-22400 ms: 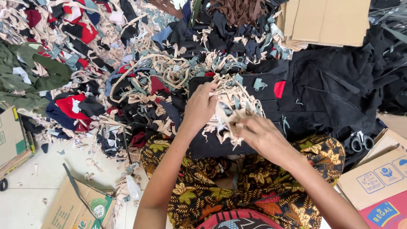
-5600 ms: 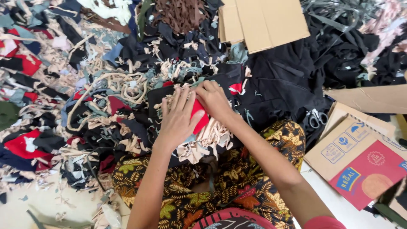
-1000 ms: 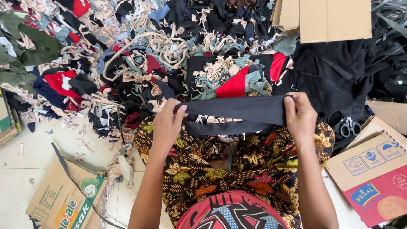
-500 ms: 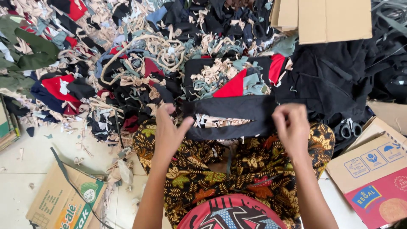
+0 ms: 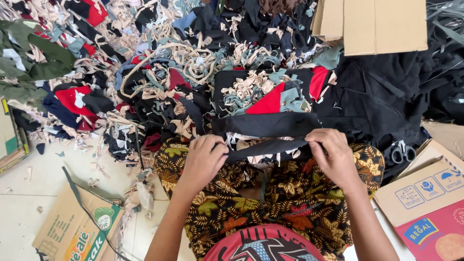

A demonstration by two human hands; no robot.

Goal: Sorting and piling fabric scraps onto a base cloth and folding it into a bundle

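My left hand (image 5: 205,157) and my right hand (image 5: 331,154) each grip an end of the near edge of a black cloth piece (image 5: 266,124) stretched across my lap. The far flap of that black cloth lies folded over a heap of beige and grey-green fabric scraps (image 5: 251,92) with a red cloth piece (image 5: 268,102) on top. My legs, in a brown leaf-patterned cloth (image 5: 270,193), lie just under both hands.
A wide pile of mixed fabric scraps (image 5: 121,63) spreads left and ahead. Black fabric (image 5: 386,92) is heaped on the right, with scissors (image 5: 401,153) at its edge. Cardboard boxes sit top right (image 5: 377,24), lower right (image 5: 425,198) and lower left (image 5: 72,232).
Both hands let go of the upper black flap, dropped toward my lap and closed on the cloth's near edge. The flap now rests over the scraps.
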